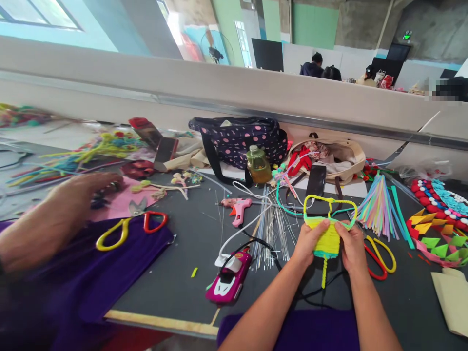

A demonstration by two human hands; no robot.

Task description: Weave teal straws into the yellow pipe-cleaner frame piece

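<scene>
Both my hands hold a woven pipe-cleaner piece [328, 240], yellow with a teal band low down and a yellow stem hanging below. My left hand [309, 242] grips its left side and my right hand [352, 245] its right side. Yellow and teal pipe-cleaner loops [330, 204] rise from its top. It hangs just above the dark grey table [190, 253].
A co-worker's hand [78, 197] reaches over purple cloth at the left, near yellow-and-red scissors [127, 225]. A pink glue gun [237, 207], thin wires [272, 226], a pink toy car [229, 279], a bottle [258, 165], a dotted bag [241, 139], a phone [316, 181], pastel strips [380, 207] and more scissors [382, 254] surround my hands.
</scene>
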